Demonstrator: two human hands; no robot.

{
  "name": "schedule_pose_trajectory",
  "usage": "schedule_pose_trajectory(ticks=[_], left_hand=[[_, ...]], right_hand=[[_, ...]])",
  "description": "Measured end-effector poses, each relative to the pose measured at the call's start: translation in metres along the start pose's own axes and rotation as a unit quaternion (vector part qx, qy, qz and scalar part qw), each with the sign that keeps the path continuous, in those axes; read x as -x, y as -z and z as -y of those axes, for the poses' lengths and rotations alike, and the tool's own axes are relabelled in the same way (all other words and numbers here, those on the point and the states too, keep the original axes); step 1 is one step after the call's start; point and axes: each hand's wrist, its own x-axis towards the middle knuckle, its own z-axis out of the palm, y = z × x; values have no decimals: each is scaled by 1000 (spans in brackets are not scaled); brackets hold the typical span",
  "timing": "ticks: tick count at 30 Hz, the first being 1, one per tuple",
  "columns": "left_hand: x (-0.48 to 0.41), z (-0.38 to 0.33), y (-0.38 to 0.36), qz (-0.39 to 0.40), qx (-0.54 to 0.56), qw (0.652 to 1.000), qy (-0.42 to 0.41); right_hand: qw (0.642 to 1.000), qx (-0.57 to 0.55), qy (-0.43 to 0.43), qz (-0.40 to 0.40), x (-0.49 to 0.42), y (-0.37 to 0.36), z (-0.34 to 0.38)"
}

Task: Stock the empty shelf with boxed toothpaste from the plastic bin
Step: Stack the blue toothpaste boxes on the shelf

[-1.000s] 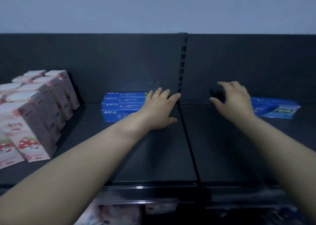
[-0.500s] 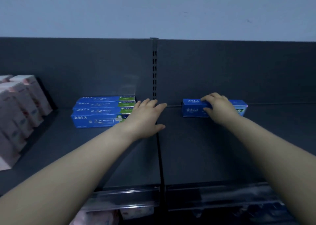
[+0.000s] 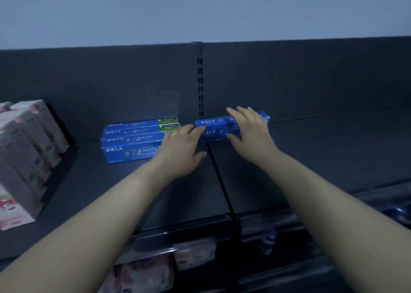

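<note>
One toothpaste box (image 3: 213, 126) is being gripped by the right hand (image 3: 251, 134) just right of the stack (image 3: 133, 141); left hand (image 3: 180, 152), fingers straight, is touching its end. Keep it parallel.

Pink cartons (image 3: 26, 152), far left

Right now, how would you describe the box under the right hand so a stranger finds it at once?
Find the slotted upright post in the shelf's back panel. At its foot a blue toothpaste box lies across the seam between shelf boards, under the right hand. Unlike the stacked blue boxes to its left, it lies alone.
</note>
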Motion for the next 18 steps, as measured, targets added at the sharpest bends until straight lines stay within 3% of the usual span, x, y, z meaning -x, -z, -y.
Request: schedule_pose_trajectory(ticks=[5, 9, 18], left_hand=[[14, -55, 0, -18, 29, 991, -128], [42, -120, 1, -26, 116, 969, -218], [176, -281, -23, 32, 275, 874, -399]], right_hand=[[997, 42, -59, -34, 90, 46, -19], [986, 91, -137, -41, 179, 87, -22], [921, 203, -318, -98, 418, 186, 2]])
